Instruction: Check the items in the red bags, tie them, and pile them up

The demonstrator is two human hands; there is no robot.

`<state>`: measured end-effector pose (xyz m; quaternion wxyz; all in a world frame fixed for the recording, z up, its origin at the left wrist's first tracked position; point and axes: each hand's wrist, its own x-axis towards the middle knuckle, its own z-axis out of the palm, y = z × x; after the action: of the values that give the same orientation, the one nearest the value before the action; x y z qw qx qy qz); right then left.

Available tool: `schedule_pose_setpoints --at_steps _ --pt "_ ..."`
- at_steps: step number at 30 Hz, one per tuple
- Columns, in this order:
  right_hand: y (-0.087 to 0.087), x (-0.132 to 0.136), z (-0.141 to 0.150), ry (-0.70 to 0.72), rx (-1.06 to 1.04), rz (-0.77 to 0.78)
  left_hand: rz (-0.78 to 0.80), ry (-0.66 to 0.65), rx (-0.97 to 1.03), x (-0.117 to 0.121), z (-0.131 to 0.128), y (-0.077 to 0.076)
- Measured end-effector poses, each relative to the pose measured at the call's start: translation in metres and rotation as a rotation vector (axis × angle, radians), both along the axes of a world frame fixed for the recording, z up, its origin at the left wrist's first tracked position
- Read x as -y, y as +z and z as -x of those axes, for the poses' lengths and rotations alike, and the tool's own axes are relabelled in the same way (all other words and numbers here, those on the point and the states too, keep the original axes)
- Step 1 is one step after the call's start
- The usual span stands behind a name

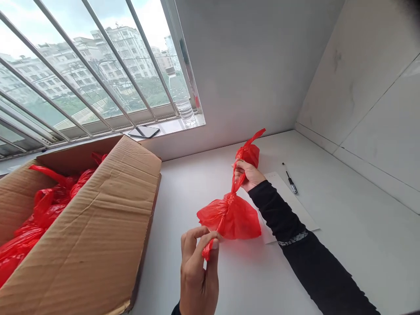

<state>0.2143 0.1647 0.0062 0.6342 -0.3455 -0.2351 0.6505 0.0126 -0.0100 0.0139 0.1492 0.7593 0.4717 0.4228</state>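
A thin red plastic bag (241,218) stretches between my two hands above the white table. It is gathered into a knot near its middle and flares out below it. My left hand (199,269) pinches a twisted red end between thumb and forefinger, and a short tip pokes out. Farther off, my right hand (250,174) closes around the narrow twisted part above the knot. Past that hand bulges another knotted red plastic part (250,154) with a tail sticking up. Whether both parts belong to one bag I cannot tell.
At left stands an open cardboard box (108,210) with several red plastic bags (49,205) inside. White paper (303,214) and a pen (291,181) lie beyond my right forearm. A phone (143,131) and a clear bottle (182,100) are on the sill of the barred window.
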Motion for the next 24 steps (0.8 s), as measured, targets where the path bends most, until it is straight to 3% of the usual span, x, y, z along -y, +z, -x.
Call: schedule_pose_setpoints --at_steps 6,12,15,18,21,24 --pt "0.001 0.001 0.002 0.044 0.023 -0.039 -0.022 -0.008 -0.002 0.005 0.012 0.0" --pt "0.003 0.005 0.001 0.094 0.188 -0.091 -0.113 -0.215 -0.229 -0.036 -0.013 0.012" --pt "0.004 0.007 -0.008 0.146 0.357 -0.111 -0.037 -0.246 -0.452 -0.053 -0.027 -0.001" --pt "0.005 0.009 -0.021 0.22 0.572 -0.145 0.062 -0.268 -0.609 -0.057 -0.03 -0.024" --pt "0.003 0.009 -0.033 0.26 0.746 -0.179 0.099 -0.276 -0.675 -0.056 -0.025 -0.045" --pt "0.0 0.009 -0.037 0.312 0.856 -0.198 0.094 -0.265 -0.698 -0.056 -0.021 -0.056"
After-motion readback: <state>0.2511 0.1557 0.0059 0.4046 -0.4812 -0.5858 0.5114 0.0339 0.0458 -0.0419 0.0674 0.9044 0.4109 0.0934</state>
